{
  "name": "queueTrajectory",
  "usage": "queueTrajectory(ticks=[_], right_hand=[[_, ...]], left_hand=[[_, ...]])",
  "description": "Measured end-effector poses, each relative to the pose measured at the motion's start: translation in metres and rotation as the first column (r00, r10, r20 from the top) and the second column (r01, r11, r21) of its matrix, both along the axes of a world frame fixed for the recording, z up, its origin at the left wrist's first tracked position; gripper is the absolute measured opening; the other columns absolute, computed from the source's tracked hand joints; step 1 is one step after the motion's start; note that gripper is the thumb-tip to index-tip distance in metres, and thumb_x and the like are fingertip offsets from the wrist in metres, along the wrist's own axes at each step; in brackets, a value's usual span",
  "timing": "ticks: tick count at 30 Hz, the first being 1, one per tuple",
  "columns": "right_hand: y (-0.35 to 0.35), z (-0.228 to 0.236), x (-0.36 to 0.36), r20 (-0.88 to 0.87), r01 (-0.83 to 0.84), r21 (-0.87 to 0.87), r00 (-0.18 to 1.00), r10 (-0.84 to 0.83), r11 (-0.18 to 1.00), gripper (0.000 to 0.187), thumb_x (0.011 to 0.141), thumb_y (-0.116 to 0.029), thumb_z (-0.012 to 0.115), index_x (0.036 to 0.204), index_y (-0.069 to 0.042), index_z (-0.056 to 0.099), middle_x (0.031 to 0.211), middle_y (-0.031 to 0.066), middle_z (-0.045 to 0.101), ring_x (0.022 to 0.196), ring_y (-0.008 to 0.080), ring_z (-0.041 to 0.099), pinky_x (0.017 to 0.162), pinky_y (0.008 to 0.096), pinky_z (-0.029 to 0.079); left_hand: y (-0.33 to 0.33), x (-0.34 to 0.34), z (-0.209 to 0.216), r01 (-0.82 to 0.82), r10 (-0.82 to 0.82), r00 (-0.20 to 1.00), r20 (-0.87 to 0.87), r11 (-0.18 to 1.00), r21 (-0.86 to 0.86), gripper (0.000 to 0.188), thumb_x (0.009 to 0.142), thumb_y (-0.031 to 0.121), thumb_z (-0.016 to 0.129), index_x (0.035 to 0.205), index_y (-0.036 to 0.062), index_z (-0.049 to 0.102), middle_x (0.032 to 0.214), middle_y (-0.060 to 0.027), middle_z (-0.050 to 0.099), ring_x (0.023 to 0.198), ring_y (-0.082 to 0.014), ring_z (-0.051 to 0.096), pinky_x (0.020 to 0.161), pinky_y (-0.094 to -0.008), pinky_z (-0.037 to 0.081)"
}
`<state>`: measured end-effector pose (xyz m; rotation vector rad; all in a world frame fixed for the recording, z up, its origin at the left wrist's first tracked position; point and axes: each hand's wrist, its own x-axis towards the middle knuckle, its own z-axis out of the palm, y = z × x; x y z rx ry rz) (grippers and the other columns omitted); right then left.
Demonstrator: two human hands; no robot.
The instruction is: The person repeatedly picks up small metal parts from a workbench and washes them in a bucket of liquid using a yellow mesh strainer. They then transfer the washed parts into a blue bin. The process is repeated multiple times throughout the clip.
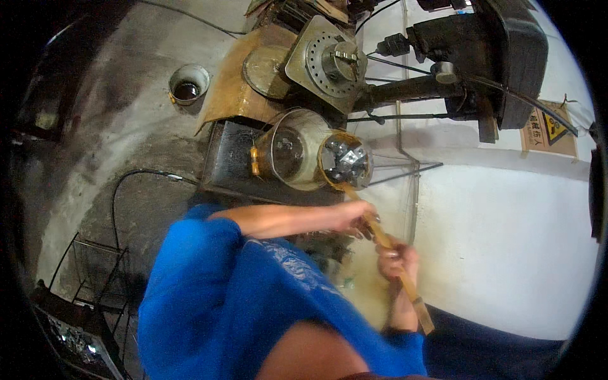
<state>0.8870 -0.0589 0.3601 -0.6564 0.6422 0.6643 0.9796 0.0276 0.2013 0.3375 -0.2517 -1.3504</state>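
Both hands pinch one wooden strip (386,244): my left hand (354,218) closed near the top, my right hand (398,259) closed lower. Just above, its tip meets the metal chuck (347,161). I judge it may snap or slip if pushed askew.

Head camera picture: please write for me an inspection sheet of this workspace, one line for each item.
Surface: stained grey concrete floor; white wall at right.
Job's things: long bamboo strip fed into the round metal chuck of a machine.
Clutter: small tin can with dark liquid; brown board; wire rack.
Hands: left hand and right hand both grip the strip.
Cables: black cable looping on the floor; thin wires near the black motor.
Surroundings: yellow warning sign on the wall.
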Motion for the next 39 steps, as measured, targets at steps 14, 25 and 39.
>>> queueTrajectory(ticks=[14,25,39], right_hand=[[0.005,0.013,-0.019,0.290,-0.177,0.078,0.946,0.147,0.981,0.054,0.067,-0.010,0.065,0.108,0.007,0.035,0.065,0.0003,0.035,0.044,0.0055,0.036,0.034,0.0204,0.037],[0.122,0.022,0.014,0.293,-0.453,0.047,0.859,0.421,0.890,0.057,0.065,-0.011,0.069,0.106,0.006,0.033,0.064,0.0020,0.036,0.045,0.0075,0.038,0.033,0.0210,0.037],[0.494,-0.105,0.050,-0.012,-0.779,0.262,0.587,0.809,0.569,0.049,0.070,-0.011,0.061,0.106,0.009,0.034,0.068,0.0000,0.036,0.051,0.0049,0.038,0.040,0.0182,0.038]], left_hand=[[0.026,-0.002,0.042,-0.166,0.165,0.958,0.233,0.986,-0.017,0.025,0.077,0.025,0.046,0.082,0.0031,0.058,0.072,-0.0129,0.062,0.055,-0.0197,0.061,0.046,-0.0291,0.046],[0.165,-0.007,0.052,-0.542,0.503,0.826,0.255,0.833,0.114,0.026,0.078,0.028,0.046,0.085,0.0058,0.057,0.078,-0.0108,0.062,0.058,-0.0205,0.061,0.052,-0.0296,0.047],[0.533,-0.085,-0.103,-0.865,0.929,0.355,-0.102,0.368,0.340,0.034,0.079,0.033,0.045,0.086,0.0025,0.056,0.076,-0.0105,0.061,0.061,-0.0191,0.060,0.060,-0.0332,0.049]])
